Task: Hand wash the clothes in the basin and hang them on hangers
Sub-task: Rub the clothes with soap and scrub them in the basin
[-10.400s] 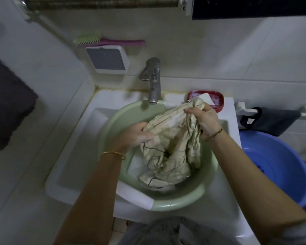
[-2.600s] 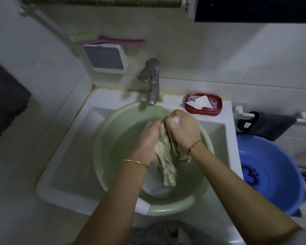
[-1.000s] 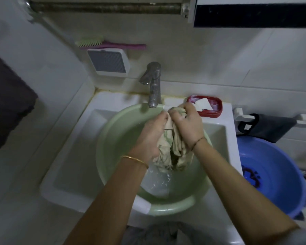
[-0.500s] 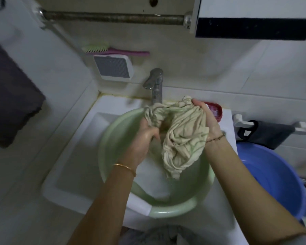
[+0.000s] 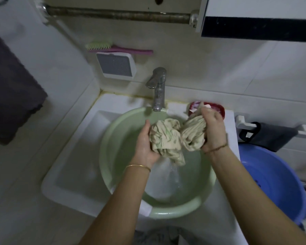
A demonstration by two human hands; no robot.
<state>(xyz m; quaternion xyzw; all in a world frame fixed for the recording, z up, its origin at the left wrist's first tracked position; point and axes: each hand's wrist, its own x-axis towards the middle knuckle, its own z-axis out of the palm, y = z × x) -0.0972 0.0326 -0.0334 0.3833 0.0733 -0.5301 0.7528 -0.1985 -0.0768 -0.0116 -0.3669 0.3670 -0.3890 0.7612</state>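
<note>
Left hand and right hand gripping bunched beige garment, above green basin

Open water in the left half of the pale green plastic basin, lower centre of frame. Blocked behind by the upright metal tap; hemmed right by the red soap dish and blue plastic tub.

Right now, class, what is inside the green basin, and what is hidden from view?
The green basin holds water, with drips falling from the cloth that both hands wring above it. The left hand and the cloth cover part of the basin's inside.
</note>
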